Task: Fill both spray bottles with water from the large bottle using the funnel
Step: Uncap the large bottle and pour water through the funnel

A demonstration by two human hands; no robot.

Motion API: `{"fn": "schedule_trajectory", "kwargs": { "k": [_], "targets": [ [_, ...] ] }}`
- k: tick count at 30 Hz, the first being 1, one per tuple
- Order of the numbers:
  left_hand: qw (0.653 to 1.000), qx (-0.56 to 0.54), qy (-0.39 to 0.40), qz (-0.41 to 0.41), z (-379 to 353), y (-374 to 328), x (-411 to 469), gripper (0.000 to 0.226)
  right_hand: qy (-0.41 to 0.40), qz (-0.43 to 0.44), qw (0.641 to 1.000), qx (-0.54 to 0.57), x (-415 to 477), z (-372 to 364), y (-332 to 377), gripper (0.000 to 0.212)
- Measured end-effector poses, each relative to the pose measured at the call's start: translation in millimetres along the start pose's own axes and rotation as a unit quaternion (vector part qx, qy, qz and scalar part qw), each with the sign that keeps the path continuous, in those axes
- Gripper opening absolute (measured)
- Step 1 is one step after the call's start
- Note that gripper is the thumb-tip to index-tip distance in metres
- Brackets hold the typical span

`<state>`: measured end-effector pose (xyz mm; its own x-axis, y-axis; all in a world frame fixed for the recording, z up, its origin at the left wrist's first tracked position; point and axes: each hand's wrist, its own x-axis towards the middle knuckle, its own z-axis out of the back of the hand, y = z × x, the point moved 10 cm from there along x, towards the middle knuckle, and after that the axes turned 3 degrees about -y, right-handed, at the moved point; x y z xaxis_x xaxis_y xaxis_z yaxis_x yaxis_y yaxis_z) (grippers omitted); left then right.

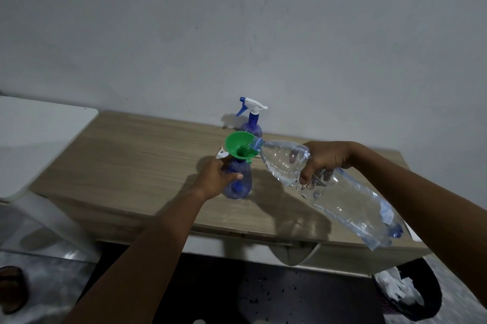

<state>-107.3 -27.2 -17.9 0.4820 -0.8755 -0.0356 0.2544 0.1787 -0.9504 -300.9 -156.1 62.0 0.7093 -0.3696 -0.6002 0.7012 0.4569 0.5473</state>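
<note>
Blue spray bottle (238,181): on wooden table (131,152), gripped by left hand (216,176), green funnel (238,145) in neck. Large water bottle (337,192): tilted, mouth at funnel rim, right hand (324,163) clasping its middle. Second spray bottle (251,123): behind, base hidden by funnel.

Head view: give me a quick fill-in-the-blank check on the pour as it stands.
1. The funnel in the neck of the near spray bottle is ____ in colour.
2. The left hand grips that bottle while the right hand tilts the large bottle, its mouth at the funnel's ____.
3. The far spray bottle, trigger head on, stands by the ____.
Missing words: green; rim; wall.
</note>
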Motion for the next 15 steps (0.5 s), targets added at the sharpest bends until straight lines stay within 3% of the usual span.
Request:
{"fn": "schedule_trajectory", "kwargs": {
  "k": [12, 15],
  "targets": [
    [1.0, 0.005, -0.002, -0.007, 0.6, 0.8, 0.2, 0.044, -0.002, -0.005, 1.0, -0.003, -3.2, 0.9, 0.8, 0.082],
    [1.0, 0.002, -0.002, -0.011, 0.8, 0.0, 0.3, 0.046, -0.004, -0.007, 1.0, -0.006, -3.8, 1.9, 1.2, 0.069]
  ]
}}
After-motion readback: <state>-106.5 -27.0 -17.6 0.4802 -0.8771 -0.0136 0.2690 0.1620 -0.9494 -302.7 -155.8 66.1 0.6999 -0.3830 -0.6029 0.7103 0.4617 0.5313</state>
